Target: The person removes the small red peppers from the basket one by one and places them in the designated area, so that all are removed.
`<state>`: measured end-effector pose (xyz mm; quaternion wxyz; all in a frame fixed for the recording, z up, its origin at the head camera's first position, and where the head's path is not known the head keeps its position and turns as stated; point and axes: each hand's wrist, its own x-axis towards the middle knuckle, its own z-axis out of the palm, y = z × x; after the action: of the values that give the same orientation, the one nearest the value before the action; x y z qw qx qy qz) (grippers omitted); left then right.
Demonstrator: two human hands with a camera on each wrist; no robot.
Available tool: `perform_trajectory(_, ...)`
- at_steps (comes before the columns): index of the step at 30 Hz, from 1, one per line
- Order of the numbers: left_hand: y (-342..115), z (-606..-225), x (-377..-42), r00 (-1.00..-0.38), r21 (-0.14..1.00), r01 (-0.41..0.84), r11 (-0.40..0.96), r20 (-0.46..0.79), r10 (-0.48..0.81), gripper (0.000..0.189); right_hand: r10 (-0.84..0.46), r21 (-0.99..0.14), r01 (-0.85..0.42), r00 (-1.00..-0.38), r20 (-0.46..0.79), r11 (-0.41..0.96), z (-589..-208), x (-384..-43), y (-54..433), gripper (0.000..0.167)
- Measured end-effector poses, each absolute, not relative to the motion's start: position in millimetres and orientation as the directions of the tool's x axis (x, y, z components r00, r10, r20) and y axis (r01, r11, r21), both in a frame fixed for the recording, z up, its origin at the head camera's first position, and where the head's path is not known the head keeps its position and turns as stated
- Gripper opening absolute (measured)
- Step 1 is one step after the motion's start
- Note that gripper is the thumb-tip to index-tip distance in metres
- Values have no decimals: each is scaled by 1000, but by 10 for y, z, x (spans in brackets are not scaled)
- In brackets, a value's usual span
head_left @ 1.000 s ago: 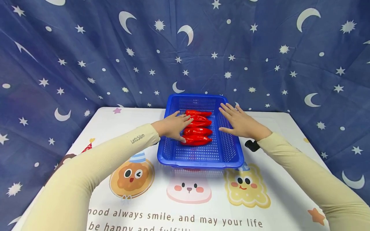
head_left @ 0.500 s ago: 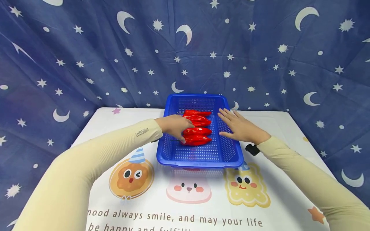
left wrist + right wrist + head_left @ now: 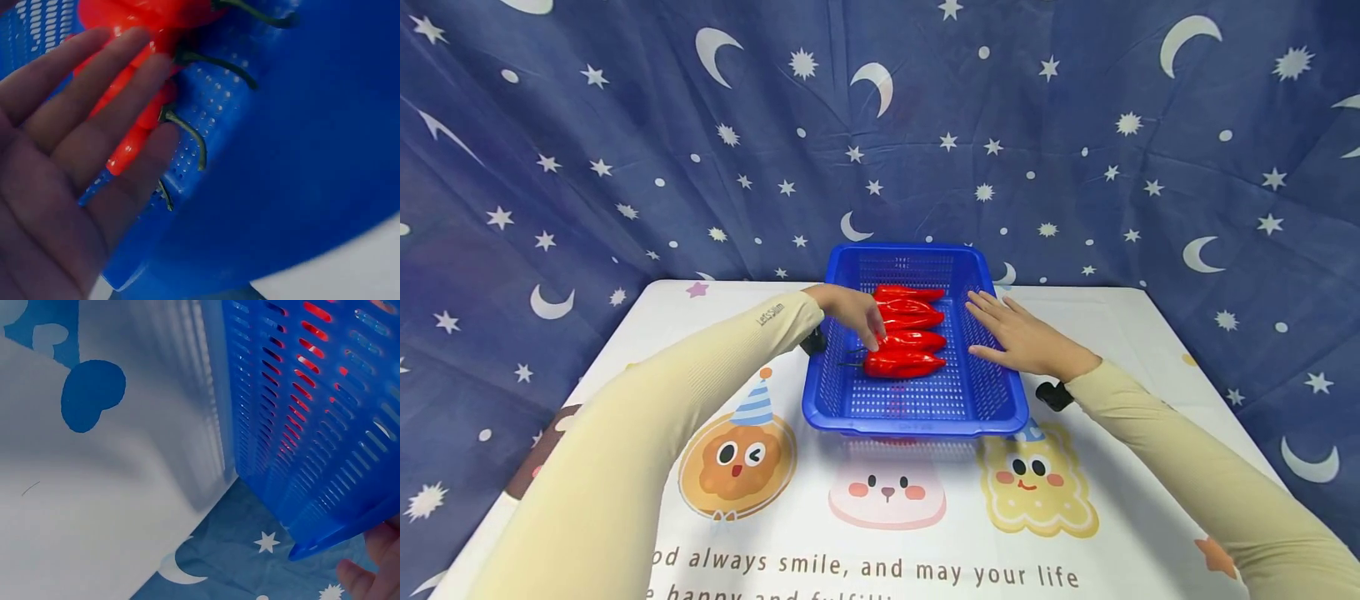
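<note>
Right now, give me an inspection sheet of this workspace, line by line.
Surface: white table cover with cartoon faces and printed words.
Job's things: blue basket holding four red peppers laid side by side, stems toward the left.
Clutter: nothing seen.
Hands: left hand open, fingers on the peppers; right hand open, flat on the basket's right rim.
Cables: nothing seen.
Surroundings: blue curtain with white moons and stars behind the table.

both arms reach forward in cream sleeves. the left hand (image 3: 852, 312) is turned palm inward, fingers straight and close together, tips pointing down. the right hand (image 3: 1025, 337) lies flat, palm down, fingers straight and slightly spread, thumb out.
</note>
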<state>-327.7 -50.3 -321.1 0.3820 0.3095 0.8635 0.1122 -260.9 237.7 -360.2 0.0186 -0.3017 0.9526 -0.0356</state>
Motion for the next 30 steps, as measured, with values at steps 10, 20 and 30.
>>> perform_trajectory(10, -401, -3398, -3551, -468, 445, 271, 854, -714, 520, 36, -596, -91, -595, -803, 27, 798, -3651, -2634, 2459, 71)
perform_trajectory(20, -408, -4456, -4331, -439, 490, 241, 838, -715, 544, 38, -560, -145, -554, -829, 3, 820, -3693, -2600, 2507, 70)
perform_trajectory(30, -285, -3960, -3721, -467, 523, 252, 814, -671, 576, 39, -554, -164, -550, -832, 26, 819, -3722, -2609, 2525, 70)
